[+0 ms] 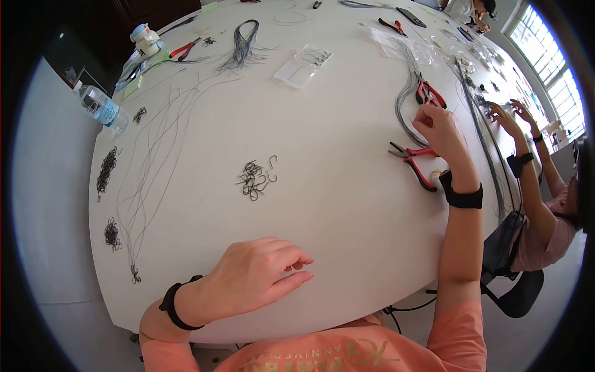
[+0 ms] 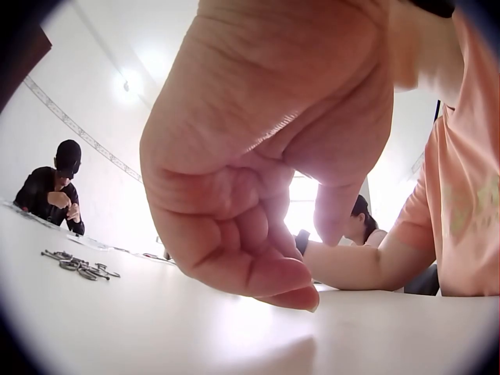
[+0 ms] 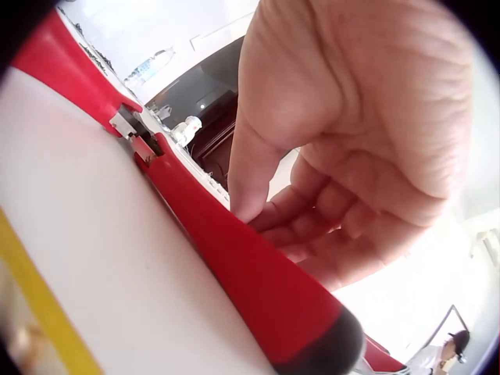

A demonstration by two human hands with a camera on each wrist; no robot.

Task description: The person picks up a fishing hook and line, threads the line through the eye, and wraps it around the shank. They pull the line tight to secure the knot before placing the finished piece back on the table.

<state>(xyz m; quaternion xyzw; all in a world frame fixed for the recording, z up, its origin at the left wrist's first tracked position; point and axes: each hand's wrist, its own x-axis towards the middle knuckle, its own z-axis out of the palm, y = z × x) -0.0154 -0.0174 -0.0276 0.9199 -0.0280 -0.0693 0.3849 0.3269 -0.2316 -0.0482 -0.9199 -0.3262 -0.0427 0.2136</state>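
My left hand hovers low over the near part of the table, fingers loosely bent, thumb apart, holding nothing; the left wrist view shows the same hand. Beyond it lies a small pile of dark hooks. My right hand is bent down beside red-handled pliers, with a second pair lying just nearer, jaws apart. In the right wrist view a red handle crosses in front of the right hand's fingertips, so any grip there is hidden. Grey strands run beside both pliers.
At the left stand a water bottle and a white jar, near long loose strands and several hook piles. A clear box and a strand bundle lie farther back. Another person's hands work at the right.
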